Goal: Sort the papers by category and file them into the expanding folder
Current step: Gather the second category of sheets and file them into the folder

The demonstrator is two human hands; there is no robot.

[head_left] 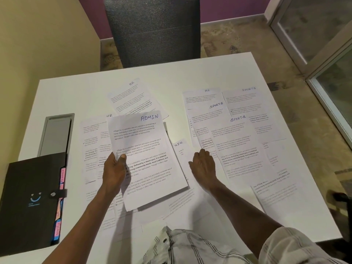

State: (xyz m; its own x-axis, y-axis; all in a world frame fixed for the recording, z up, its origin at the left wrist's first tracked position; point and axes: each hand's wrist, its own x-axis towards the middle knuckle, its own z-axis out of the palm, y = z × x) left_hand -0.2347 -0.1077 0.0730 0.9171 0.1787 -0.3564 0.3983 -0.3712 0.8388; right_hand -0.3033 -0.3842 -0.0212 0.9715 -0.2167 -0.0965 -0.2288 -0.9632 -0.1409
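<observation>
My left hand (pixel 114 169) pinches the left edge of a printed sheet headed ADMIN (pixel 141 141) and holds it lifted over a stack of sheets in the middle of the white table (pixel 200 73). My right hand (pixel 203 165) hovers open, palm down, just right of that stack, above another ADMIN sheet (pixel 180 149). Sheets headed SPORTS (pixel 238 141) overlap at the right. One HR sheet (pixel 131 98) lies at the back, another HR sheet (pixel 203 98) at the back right. The black expanding folder (pixel 32 201) lies closed at the left, coloured tabs along its right edge.
A grey cable hatch (pixel 57 134) is set into the table behind the folder. A dark mesh chair (pixel 154 29) stands at the far side. More printed sheets lie along the near edge. A glass partition (pixel 327 54) stands to the right.
</observation>
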